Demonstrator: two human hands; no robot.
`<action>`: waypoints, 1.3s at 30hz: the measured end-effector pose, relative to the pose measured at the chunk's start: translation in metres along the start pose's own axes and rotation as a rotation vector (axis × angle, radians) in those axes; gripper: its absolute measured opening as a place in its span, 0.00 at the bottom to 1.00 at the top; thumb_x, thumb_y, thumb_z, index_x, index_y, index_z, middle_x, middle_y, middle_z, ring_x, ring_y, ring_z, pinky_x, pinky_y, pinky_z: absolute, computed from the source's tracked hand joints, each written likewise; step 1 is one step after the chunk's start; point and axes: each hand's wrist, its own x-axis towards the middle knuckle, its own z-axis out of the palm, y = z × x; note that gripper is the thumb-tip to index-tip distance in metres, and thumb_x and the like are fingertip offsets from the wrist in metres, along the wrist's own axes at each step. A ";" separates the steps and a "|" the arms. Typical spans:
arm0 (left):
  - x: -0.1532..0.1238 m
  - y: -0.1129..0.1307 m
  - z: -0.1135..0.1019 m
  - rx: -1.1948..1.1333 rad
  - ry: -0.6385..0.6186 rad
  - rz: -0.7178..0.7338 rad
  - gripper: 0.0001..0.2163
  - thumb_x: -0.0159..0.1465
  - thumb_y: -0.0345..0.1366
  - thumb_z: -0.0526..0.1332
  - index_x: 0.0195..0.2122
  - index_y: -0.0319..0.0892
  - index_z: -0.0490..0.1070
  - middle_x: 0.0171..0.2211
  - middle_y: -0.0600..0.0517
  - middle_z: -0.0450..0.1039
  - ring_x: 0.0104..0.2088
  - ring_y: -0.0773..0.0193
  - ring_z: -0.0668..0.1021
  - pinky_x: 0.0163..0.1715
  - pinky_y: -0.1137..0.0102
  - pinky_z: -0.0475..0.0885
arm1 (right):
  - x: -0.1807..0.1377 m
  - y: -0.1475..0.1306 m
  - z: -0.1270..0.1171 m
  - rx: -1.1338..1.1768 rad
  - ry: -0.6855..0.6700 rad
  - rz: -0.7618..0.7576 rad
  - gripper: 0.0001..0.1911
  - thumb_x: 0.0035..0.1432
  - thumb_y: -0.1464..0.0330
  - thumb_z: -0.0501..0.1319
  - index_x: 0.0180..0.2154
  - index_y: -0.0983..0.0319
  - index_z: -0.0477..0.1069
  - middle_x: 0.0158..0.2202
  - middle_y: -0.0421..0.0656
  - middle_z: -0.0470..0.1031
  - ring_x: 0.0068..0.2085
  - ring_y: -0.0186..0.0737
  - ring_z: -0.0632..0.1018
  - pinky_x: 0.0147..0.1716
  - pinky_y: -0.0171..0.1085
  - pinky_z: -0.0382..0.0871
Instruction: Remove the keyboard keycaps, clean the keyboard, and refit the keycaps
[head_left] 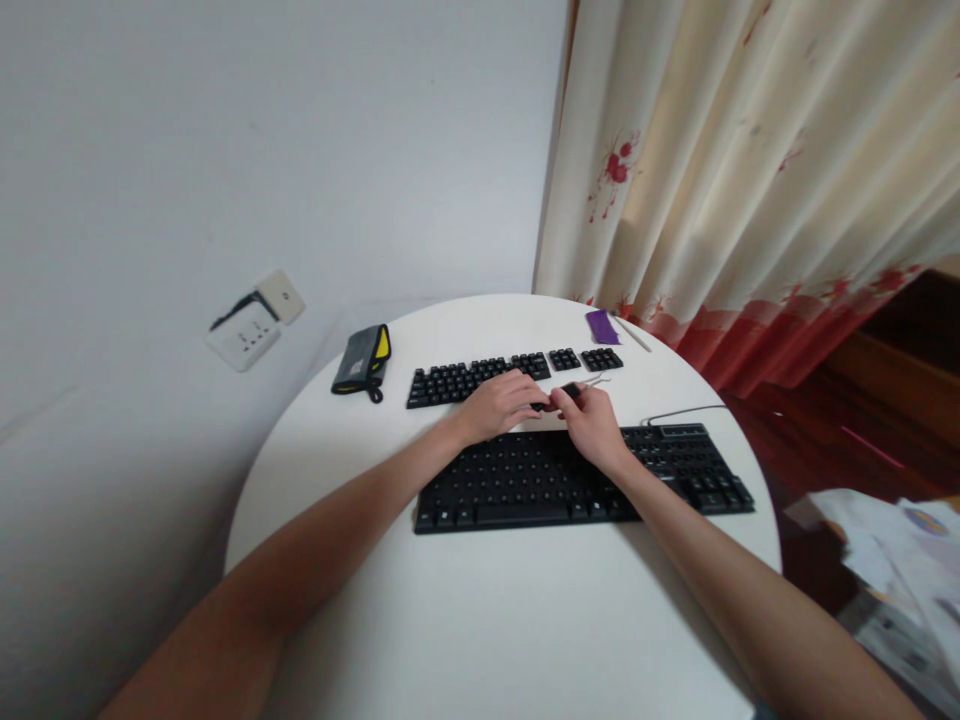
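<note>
Forearms point(360, 520) | roomy tabletop point(450, 620) before keyboard point(517, 480) | its right end near rim point(769, 522)

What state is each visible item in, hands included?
Black plastic keyboard: flat, main block mostly uncapped, bottom row capped.
Loose black plastic keycaps: grouped behind the keyboard.
Grey fabric pouch with yellow lining: lying down, closure unclear.
Purple rectangular cloth: lying flat.
Slim pale rod: lying down.
Cream curtain with red hem: hanging in folds.
Left hand: fingers bent, grip unclear.
Right hand: pinching a small black wire-ended tool.
</note>
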 end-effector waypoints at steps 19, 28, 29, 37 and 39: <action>-0.004 -0.006 0.006 -0.006 0.172 -0.039 0.17 0.64 0.50 0.61 0.41 0.39 0.72 0.35 0.47 0.76 0.37 0.61 0.75 0.41 0.65 0.72 | -0.003 -0.007 -0.008 -0.067 0.029 -0.186 0.11 0.64 0.66 0.49 0.38 0.62 0.69 0.36 0.45 0.75 0.37 0.41 0.75 0.41 0.39 0.67; -0.006 -0.006 0.007 -0.051 0.221 -0.084 0.19 0.60 0.54 0.63 0.34 0.41 0.69 0.32 0.50 0.73 0.34 0.63 0.74 0.37 0.67 0.72 | -0.007 -0.012 -0.003 -0.204 -0.120 -0.237 0.09 0.59 0.68 0.57 0.40 0.62 0.73 0.33 0.44 0.74 0.30 0.38 0.70 0.32 0.37 0.65; -0.006 -0.006 0.007 -0.051 0.218 -0.084 0.19 0.60 0.54 0.63 0.33 0.41 0.68 0.31 0.50 0.73 0.34 0.63 0.74 0.37 0.67 0.72 | -0.007 -0.012 -0.003 -0.205 -0.125 -0.245 0.08 0.59 0.68 0.57 0.39 0.61 0.73 0.33 0.44 0.74 0.30 0.38 0.70 0.32 0.37 0.65; -0.007 -0.006 0.007 -0.057 0.204 -0.050 0.19 0.60 0.53 0.64 0.34 0.40 0.68 0.30 0.51 0.73 0.33 0.64 0.74 0.36 0.69 0.71 | -0.007 -0.015 -0.007 -0.182 -0.179 -0.285 0.07 0.58 0.68 0.61 0.39 0.61 0.74 0.35 0.43 0.74 0.32 0.38 0.70 0.33 0.36 0.64; -0.007 -0.006 0.007 -0.057 0.202 -0.056 0.19 0.60 0.54 0.63 0.34 0.40 0.68 0.30 0.50 0.73 0.33 0.64 0.74 0.36 0.69 0.71 | -0.007 -0.015 -0.007 -0.185 -0.171 -0.278 0.06 0.58 0.68 0.61 0.38 0.61 0.74 0.34 0.42 0.74 0.31 0.37 0.70 0.32 0.36 0.64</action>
